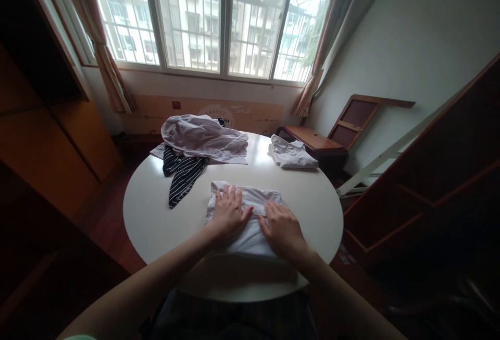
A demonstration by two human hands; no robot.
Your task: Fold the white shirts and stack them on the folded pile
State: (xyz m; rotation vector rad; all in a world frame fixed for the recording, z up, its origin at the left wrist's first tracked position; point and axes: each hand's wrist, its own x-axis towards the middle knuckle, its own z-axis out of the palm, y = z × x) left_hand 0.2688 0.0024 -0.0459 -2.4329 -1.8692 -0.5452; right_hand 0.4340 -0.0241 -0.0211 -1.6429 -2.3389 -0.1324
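A white garment (250, 241), folded into a rough rectangle, lies flat near the front of the round white table (156, 236). My left hand (229, 212) rests on its left part with the fingers spread. On the right part lies my right hand (283, 228), palm down and fingers stretched out. Both hands touch the cloth without gripping it. Parts of the garment are hidden under them, so I cannot tell exactly what kind it is.
At the table's back left, a loose pale shirt (203, 137) is heaped with a black striped cloth (187, 173). A folded pale garment (292, 151) sits at the back right. Beyond it stands a wooden cabinet (312, 138). Dark wooden furniture (422, 189) is at right.
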